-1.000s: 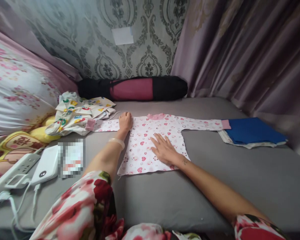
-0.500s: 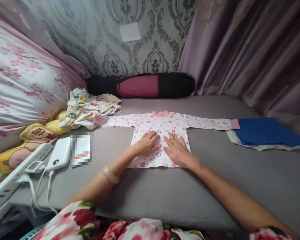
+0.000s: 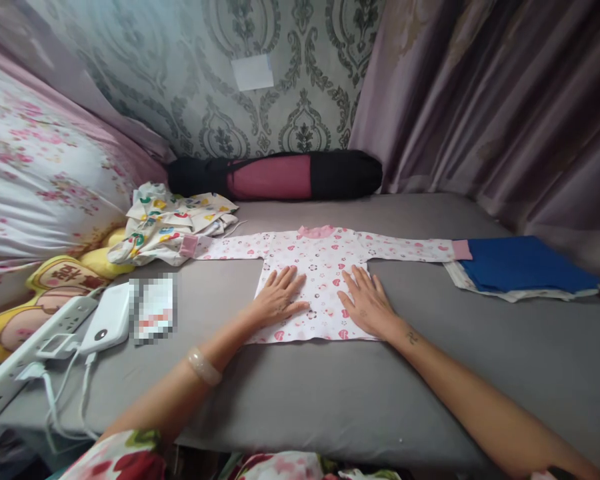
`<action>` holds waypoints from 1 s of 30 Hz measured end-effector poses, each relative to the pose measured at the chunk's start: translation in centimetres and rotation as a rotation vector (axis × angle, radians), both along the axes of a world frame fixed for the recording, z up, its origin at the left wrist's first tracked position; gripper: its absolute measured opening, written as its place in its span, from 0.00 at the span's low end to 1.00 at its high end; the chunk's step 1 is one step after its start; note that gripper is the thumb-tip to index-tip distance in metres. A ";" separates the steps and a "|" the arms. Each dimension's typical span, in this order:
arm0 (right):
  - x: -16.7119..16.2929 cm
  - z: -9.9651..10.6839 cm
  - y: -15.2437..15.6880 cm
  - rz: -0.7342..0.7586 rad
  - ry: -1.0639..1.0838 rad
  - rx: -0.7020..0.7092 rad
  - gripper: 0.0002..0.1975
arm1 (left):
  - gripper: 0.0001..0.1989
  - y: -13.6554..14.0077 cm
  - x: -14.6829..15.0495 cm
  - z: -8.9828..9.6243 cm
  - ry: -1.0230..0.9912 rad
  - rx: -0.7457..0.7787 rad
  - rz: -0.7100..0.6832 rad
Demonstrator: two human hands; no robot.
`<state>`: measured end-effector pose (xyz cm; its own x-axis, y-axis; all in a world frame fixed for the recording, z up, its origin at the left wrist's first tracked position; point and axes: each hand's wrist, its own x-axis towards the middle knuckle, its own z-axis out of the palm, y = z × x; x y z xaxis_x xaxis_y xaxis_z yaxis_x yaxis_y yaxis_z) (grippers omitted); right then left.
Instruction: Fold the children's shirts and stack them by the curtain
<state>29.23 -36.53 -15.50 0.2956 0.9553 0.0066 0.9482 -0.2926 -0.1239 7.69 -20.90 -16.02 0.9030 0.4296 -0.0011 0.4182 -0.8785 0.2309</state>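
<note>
A small long-sleeved shirt [image 3: 320, 273], white with pink hearts and flowers, lies flat with both sleeves stretched out sideways. Its collar and cuffs are pink. My left hand [image 3: 280, 297] rests palm down on the left side of the shirt's body, fingers spread. On the right side of the body, my right hand [image 3: 367, 303] lies flat too, fingers apart. The left cuff touches a crumpled patterned garment [image 3: 155, 223]. The right cuff overlaps the edge of a folded blue cloth [image 3: 525, 263], which lies on white fabric.
The shirt is on a grey-covered bed [image 3: 320, 393]. A black and pink long bag [image 3: 270, 175] lies along the wall. At left are a power strip [image 3: 35, 353], a white power bank [image 3: 109, 317] with cables, a blurred packet [image 3: 154, 308] and a yellow cartoon cushion [image 3: 40, 300].
My hands have slid apart toward the shirt's two side edges, still flat on it. The whole view has shifted slightly.
</note>
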 end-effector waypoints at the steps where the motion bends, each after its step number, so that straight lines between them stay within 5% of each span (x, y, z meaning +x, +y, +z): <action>1: 0.3 -0.1 0.1 -0.011 -0.008 0.000 0.32 | 0.39 0.6 0.1 -0.1 0.018 -0.006 0.019; 7: 1.2 -0.1 1.7 -0.031 -0.040 0.010 0.33 | 0.40 3.2 3.3 0.3 0.049 -0.025 0.071; 16: 1.9 -0.2 8.6 -0.069 -0.032 0.033 0.32 | 0.36 5.5 10.7 0.0 0.018 -0.030 0.151; 30: 4.1 -0.1 14.6 -0.199 -0.106 0.108 0.27 | 0.28 6.8 14.4 -0.6 -0.076 0.098 0.521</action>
<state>33.34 -21.96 -15.56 0.4698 0.8706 0.1463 0.8827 -0.4650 -0.0675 22.04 -14.06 -16.61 0.5664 0.8156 0.1185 0.7896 -0.5782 0.2052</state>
